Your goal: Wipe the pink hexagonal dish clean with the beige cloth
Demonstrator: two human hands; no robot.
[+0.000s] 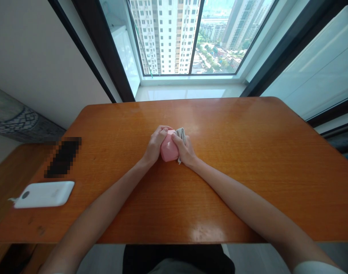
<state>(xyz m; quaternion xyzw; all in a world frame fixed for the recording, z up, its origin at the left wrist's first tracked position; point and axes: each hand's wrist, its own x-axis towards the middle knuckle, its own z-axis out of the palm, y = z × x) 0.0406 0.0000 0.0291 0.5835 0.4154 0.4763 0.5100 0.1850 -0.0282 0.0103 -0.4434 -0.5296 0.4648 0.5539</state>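
A small pink object (168,149) sits between both hands near the middle of the orange wooden table (248,160). My left hand (155,145) wraps its left side, fingers curled over its top. My right hand (185,150) presses against its right side and holds a crumpled grey-white cloth (181,133) that sticks out above the fingers. The cloth lies against the pink object. Most of the pink object's far side is hidden by the fingers.
A white power bank (45,194) lies near the table's left front corner. A blurred dark patch (62,157) sits just behind it. A large window (188,38) stands beyond the table's far edge, a grey wall at the left.
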